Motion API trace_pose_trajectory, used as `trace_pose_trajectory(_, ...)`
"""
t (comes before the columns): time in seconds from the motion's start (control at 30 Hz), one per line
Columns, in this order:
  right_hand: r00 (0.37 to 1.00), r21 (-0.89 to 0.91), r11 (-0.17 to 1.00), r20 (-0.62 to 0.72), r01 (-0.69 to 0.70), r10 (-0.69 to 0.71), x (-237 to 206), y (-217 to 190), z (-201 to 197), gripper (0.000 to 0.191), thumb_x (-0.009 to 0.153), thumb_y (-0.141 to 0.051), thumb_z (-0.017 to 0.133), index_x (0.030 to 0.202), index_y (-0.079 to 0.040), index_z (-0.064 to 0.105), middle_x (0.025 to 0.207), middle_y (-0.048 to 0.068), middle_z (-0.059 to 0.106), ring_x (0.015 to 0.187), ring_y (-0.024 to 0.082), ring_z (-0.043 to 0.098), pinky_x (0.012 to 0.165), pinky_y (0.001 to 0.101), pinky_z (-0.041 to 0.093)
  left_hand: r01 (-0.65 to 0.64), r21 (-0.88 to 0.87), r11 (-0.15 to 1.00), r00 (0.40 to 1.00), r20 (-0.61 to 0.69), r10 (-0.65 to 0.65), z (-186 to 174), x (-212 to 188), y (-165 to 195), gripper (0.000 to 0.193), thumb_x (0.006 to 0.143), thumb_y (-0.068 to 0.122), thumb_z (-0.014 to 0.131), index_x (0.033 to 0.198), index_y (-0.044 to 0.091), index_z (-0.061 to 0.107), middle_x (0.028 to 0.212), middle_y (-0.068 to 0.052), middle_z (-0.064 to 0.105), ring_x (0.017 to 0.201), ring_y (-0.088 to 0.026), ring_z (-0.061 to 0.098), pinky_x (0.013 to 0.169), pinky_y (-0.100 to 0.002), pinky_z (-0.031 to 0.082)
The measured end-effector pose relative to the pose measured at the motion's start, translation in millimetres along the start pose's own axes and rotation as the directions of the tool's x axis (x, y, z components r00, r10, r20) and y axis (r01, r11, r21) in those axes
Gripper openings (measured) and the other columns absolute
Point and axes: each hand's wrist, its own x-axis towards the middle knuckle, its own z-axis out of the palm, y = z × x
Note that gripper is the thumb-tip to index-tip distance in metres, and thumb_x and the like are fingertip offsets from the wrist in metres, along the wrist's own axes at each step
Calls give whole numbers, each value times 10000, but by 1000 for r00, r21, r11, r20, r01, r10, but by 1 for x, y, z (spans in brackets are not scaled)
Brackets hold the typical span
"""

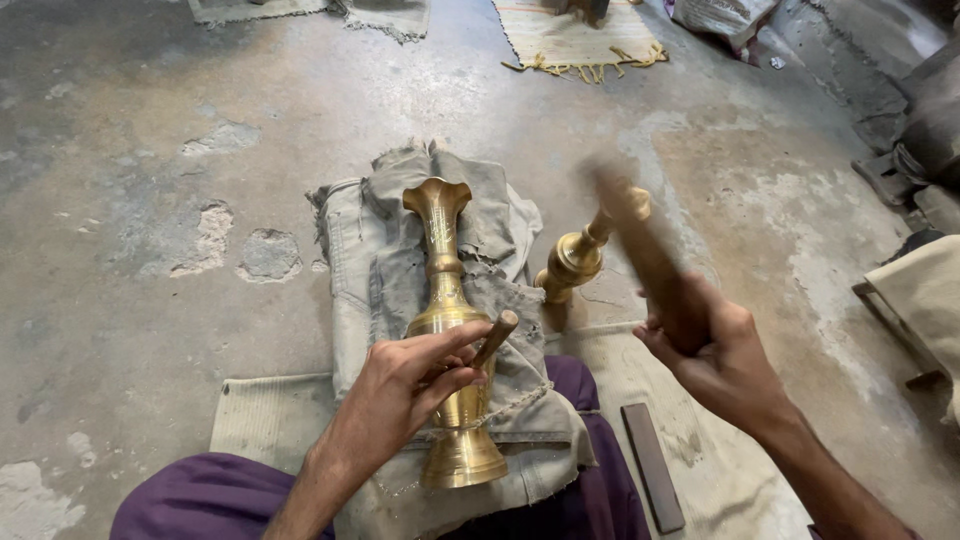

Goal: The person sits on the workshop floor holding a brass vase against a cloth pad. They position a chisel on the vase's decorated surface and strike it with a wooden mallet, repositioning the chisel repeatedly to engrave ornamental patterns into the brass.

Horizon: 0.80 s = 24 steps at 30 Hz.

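Head view, looking down at a seated person's lap and a concrete floor [130, 180]. A tall brass vase [450, 330] with a flared, scalloped mouth lies lengthwise on a folded grey cloth pad [375, 260] across the purple-clad knees, foot toward the person, mouth pointing away. The left hand [405, 390] rests on the vase's bulb, fingers closed around a short wooden-handled punch [495, 338] whose upper end sticks up past the thumb; the working end is hidden against the brass. The right hand [705, 345] is clenched on the handle of a dark wooden mallet [640, 235], raised above the floor and blurred. A second brass piece [585, 250], slimmer and knobbed, lies on the floor just right of the pad, partly behind the mallet. A flat dark bar [652, 465] lies on the pale mat [255, 420] beside the right knee.

No labels or signs can be made out. A fringed striped rug [575, 40] lies at the top edge, a grey cloth [385, 18] to its left, a pale sack [720, 15] at top right, and a cloth-covered frame [925, 290] at the right edge. The floor to the left of the pad is open, pitted with broken patches [268, 255]; the right side is more crowded.
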Motion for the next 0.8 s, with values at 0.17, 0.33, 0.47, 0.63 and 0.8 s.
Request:
trace_pose_trajectory(0.17,998,-559,827,23,60,-57,-3,-1,-6,408,830,-174,808,1224,-208,708,986,25,807,685,170,717,659,354,606,-17,-3,1000,1000,3,17,3,0,-1,551,885,132,703,1420,203,590,1010,-48,817,894,-134,814,764,-289,693)
trace_pose_trajectory(0.33,997,-321,947,73,32,-9,-3,0,-8,421,804,-125,746,1207,-192,645,996,17,777,745,184,764,714,348,641,61,48,997,998,12,-62,2,0,3,516,879,157,723,1378,233,618,975,-41,824,860,-125,821,735,-296,690)
trace_pose_trajectory(0.47,999,-346,938,-42,-23,9,-4,2,-7,402,811,-132,750,1201,-188,672,980,38,778,756,192,766,685,351,630,57,56,997,998,9,-58,1,1,7,530,868,150,724,1380,243,624,971,-48,819,849,-129,816,735,-303,686)
trace_pose_trajectory(0.63,992,-340,938,72,-72,102,-7,0,-1,438,845,-121,744,1259,-226,647,1020,13,782,759,212,752,712,372,632,51,62,997,998,21,-53,-1,0,10,510,874,160,731,1366,239,624,961,-37,820,831,-128,815,726,-308,678)
trace_pose_trajectory(0.8,995,-97,990,16,-98,100,-9,-3,-4,410,809,-98,761,1190,-163,625,945,72,776,812,244,776,727,373,642,70,87,994,997,20,-72,0,-1,9,501,876,177,741,1360,246,632,927,-29,817,786,-129,806,707,-324,661)
